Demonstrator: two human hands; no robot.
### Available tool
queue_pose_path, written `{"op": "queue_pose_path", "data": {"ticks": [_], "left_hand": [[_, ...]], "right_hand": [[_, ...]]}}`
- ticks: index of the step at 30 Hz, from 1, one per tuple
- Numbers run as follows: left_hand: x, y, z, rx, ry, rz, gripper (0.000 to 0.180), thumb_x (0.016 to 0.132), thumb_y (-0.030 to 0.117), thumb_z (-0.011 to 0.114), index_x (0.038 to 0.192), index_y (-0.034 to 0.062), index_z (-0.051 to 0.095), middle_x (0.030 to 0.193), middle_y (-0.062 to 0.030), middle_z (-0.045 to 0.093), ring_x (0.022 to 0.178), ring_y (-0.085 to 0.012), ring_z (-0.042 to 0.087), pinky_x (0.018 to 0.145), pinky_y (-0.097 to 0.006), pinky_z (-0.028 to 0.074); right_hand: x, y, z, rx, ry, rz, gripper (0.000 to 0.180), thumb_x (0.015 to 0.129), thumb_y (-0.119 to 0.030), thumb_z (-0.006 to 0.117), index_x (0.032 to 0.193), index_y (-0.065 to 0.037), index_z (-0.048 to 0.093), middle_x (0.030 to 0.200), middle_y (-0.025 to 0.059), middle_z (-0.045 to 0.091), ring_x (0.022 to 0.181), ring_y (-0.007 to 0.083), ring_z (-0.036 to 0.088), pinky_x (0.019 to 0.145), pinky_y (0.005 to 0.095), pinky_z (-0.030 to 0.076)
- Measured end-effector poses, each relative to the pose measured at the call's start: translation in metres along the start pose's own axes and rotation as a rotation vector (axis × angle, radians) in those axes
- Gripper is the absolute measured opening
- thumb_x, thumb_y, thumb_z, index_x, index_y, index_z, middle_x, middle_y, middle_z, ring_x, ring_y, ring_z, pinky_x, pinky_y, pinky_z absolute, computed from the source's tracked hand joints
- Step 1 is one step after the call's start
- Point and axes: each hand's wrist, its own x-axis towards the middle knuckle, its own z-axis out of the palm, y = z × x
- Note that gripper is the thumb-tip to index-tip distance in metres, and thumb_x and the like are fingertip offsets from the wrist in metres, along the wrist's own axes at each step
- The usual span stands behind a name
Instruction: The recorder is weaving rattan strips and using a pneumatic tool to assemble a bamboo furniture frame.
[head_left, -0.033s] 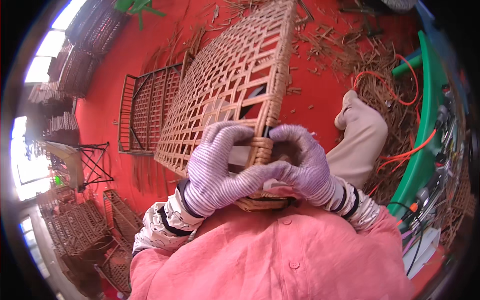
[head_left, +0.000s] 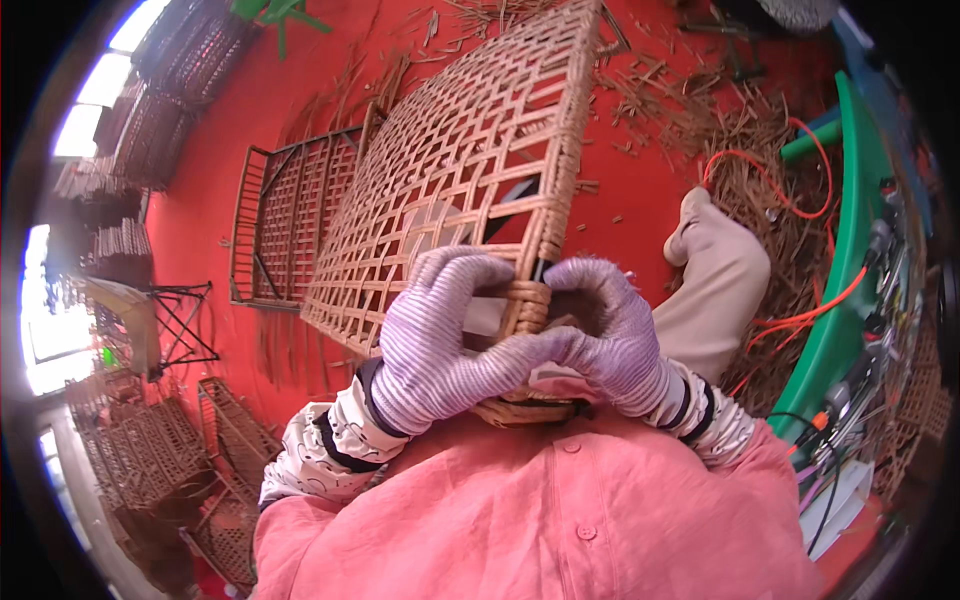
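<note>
A large woven rattan panel (head_left: pixel 455 160) with an open lattice rises in front of me, its near end close to my body. Thick wrapping covers its right edge, and a short dark stretch of bare frame shows between the wraps near the corner. My left hand (head_left: pixel 435 340), in a white-and-purple striped glove, curls around the inner side of that corner, thumb pointing right. My right hand (head_left: pixel 605 335), gloved alike, curls on the outer side. The two thumbs meet below the wrapped corner (head_left: pixel 524 308). The fingertips are partly hidden behind the edge.
Another woven frame (head_left: pixel 300 215) lies on the red floor (head_left: pixel 200 240) to the left. Stacks of woven pieces (head_left: pixel 150 450) stand farther left. On the right are cut strips (head_left: pixel 745 160), an orange cord (head_left: pixel 815 312) and a green table edge (head_left: pixel 835 300) with tools.
The view has shifted slightly, and the panel's wrapped edge sits a little farther right. Both hands keep their hold at the corner.
</note>
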Motion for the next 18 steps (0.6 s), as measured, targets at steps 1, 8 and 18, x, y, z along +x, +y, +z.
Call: {"op": "queue_pose_path", "data": {"ticks": [1, 8, 18], "left_hand": [[0.001, 0.001, 0.003, -0.002, -0.022, 0.016, 0.051, 0.062, 0.032, 0.079, 0.094, -0.0006, 0.055, 0.093, -0.0147, 0.055, 0.087, -0.0282, 0.056, 0.079, -0.036, 0.046], [0.009, -0.001, 0.022, -0.028, -0.020, 0.142, 0.045, 0.062, 0.038, 0.077, 0.084, 0.0054, 0.057, 0.082, -0.0112, 0.055, 0.080, -0.0282, 0.055, 0.073, -0.038, 0.045], [0.018, 0.000, 0.036, -0.063, -0.136, 0.118, 0.051, 0.066, 0.044, 0.069, 0.095, 0.0037, 0.057, 0.115, -0.0184, 0.052, 0.112, -0.0354, 0.047, 0.095, -0.047, 0.032]], "right_hand": [[-0.002, -0.002, 0.000, 0.096, -0.004, 0.031, 0.048, 0.073, -0.016, 0.075, 0.109, -0.002, 0.046, 0.100, 0.0052, 0.055, 0.091, 0.0103, 0.055, 0.081, 0.0254, 0.048], [-0.014, 0.001, -0.026, -0.258, 0.047, 0.002, 0.039, 0.072, -0.017, 0.077, 0.099, -0.003, 0.052, 0.093, 0.0030, 0.056, 0.085, 0.0087, 0.054, 0.076, 0.0230, 0.047], [0.033, -0.019, -0.053, -0.502, 0.286, -0.041, 0.046, 0.085, -0.013, 0.062, 0.120, 0.001, 0.035, 0.102, 0.0098, 0.055, 0.087, 0.0139, 0.056, 0.076, 0.0260, 0.049]]}}
